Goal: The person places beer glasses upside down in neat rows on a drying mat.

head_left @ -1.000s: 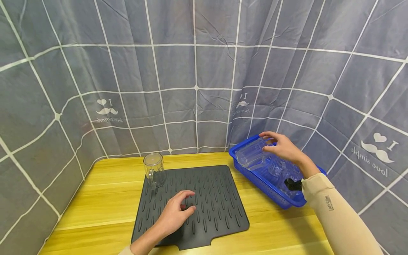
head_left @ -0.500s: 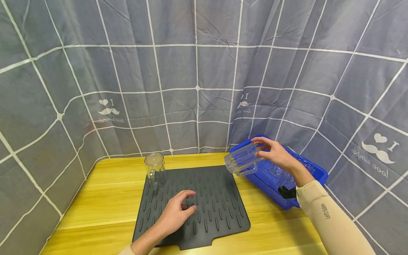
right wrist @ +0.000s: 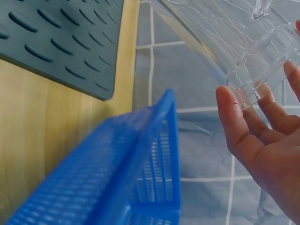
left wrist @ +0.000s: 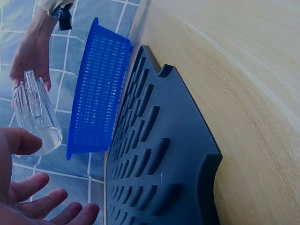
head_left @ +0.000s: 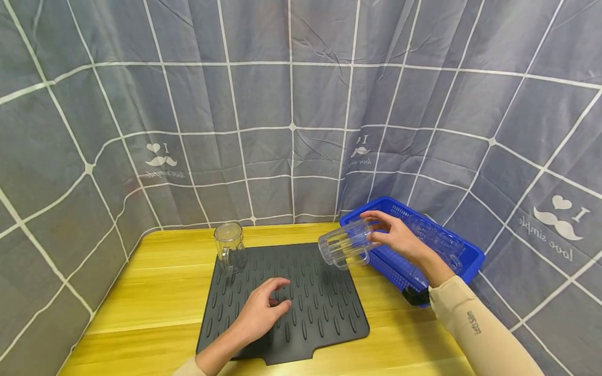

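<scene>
Gray, white-gridded curtain (head_left: 258, 99) hangs behind the yellow wood-grain bench (head_left: 155, 282), which carries a black ribbed drying mat (head_left: 310, 308). Since a second ago, the right hand (head_left: 400, 237) has drawn a clear glass mug (head_left: 339, 245) out of the blue perforated basket (left wrist: 99, 89) right of the mat; it now tilts in the air near the mat's far right corner, seemingly mid-carry, one end gripped by fingers and thumb. Above the mat's near part, the left hand (head_left: 263, 309) is half open (holding nothing), and a second mug (head_left: 230, 248) stands at the mat's far left corner

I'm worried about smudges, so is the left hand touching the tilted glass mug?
Apart: the head view shows the dark mat between the left hand and the tilted glass mug; they merely overlap in the left wrist view.
</scene>
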{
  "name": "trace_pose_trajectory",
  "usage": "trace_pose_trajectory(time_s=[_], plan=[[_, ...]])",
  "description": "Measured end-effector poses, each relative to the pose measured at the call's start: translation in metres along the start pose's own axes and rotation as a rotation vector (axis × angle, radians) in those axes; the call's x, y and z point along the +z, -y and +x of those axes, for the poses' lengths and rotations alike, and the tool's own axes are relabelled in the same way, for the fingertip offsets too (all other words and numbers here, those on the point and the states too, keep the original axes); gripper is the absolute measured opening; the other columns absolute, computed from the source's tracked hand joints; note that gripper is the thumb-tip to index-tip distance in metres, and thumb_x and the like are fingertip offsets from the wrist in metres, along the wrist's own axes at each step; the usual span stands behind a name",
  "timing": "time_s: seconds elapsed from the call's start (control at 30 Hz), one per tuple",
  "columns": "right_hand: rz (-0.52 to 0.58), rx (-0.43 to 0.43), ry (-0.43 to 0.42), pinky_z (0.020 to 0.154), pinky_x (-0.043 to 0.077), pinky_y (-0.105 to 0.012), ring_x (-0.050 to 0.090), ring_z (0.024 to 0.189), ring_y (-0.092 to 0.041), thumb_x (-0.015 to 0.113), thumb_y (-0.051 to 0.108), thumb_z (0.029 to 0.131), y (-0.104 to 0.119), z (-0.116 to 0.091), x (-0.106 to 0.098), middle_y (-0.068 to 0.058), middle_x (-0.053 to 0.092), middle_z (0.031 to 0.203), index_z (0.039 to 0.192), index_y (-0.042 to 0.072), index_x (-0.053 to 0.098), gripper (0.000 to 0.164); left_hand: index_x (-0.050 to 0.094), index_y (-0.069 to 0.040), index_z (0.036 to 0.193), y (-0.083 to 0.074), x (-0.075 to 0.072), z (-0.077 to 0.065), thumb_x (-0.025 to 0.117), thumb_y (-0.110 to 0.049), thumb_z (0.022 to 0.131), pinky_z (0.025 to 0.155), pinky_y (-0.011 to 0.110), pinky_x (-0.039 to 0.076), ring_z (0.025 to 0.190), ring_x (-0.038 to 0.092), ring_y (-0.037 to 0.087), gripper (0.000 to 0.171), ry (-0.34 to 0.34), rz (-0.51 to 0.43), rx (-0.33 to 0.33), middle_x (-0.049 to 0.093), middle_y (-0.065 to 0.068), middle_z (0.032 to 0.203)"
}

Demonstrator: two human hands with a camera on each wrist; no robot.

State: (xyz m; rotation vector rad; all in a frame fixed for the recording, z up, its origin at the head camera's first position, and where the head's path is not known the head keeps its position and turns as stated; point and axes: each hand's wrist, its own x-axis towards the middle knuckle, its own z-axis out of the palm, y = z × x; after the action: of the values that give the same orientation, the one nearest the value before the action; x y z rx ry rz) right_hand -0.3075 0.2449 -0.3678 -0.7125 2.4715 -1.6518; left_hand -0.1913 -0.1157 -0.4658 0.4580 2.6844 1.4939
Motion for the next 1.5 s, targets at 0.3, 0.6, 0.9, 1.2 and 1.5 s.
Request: trace_pose_trajectory(time_s=[0.3,0.6,0.9,1.2,1.5], plan=[[0.028,0.026,0.010,0.087,0.058,-0.041,0.043,0.133,-0.050,0.064,0.006,0.096,-0.009,-0.005,0.016,-0.024,0.045,0.147,0.146,0.011,0.049,0.052,0.060,-0.022,0.134,0.000,0.002,0.002,0.068,-0.032,0.096,0.091,0.045,0.055,0.124,0.057,0.036,0.040,-0.009,0.002,-0.002,0.058,0.008,0.137],[0.098,0.028,0.003,0.086,0.058,-0.038,0.046,0.133,-0.046,0.064,0.007,0.094,-0.016,-0.007,0.039,-0.024,0.045,0.148,0.147,0.010,0.048,0.054,0.056,-0.018,0.140,0.000,0.003,0.003,0.060,-0.045,0.100,0.097,0.045,0.053,0.130,0.054,0.033,0.049,-0.036,-0.065,-0.012,0.057,0.011,0.141],[0.159,0.025,0.012,0.082,0.059,-0.034,0.056,0.124,-0.038,0.064,0.004,0.091,-0.026,-0.006,0.058,-0.027,0.047,0.145,0.145,0.005,0.047,0.057,0.049,-0.015,0.146,-0.002,0.005,0.004,0.055,-0.050,0.101,0.102,0.053,0.049,0.133,0.052,0.033,0.057,-0.059,-0.100,-0.020,0.055,0.010,0.144],[0.252,0.015,0.018,0.080,0.060,-0.035,0.062,0.112,-0.025,0.061,0.002,0.092,-0.026,-0.009,0.069,-0.027,0.049,0.143,0.146,0.004,0.046,0.056,0.041,-0.012,0.151,-0.004,0.009,0.008,0.058,-0.048,0.100,0.101,0.056,0.047,0.133,0.052,0.033,0.064,-0.071,-0.147,-0.027,0.055,0.010,0.144],[0.264,0.042,0.030,0.084,0.058,-0.038,0.059,0.110,-0.036,0.062,0.005,0.093,-0.030,-0.009,0.084,-0.024,0.048,0.145,0.147,0.008,0.046,0.057,0.025,-0.012,0.158,-0.002,0.012,0.014,0.056,-0.048,0.101,0.105,0.060,0.044,0.133,0.052,0.035,0.074,-0.074,-0.152,-0.053,0.050,0.015,0.149]])
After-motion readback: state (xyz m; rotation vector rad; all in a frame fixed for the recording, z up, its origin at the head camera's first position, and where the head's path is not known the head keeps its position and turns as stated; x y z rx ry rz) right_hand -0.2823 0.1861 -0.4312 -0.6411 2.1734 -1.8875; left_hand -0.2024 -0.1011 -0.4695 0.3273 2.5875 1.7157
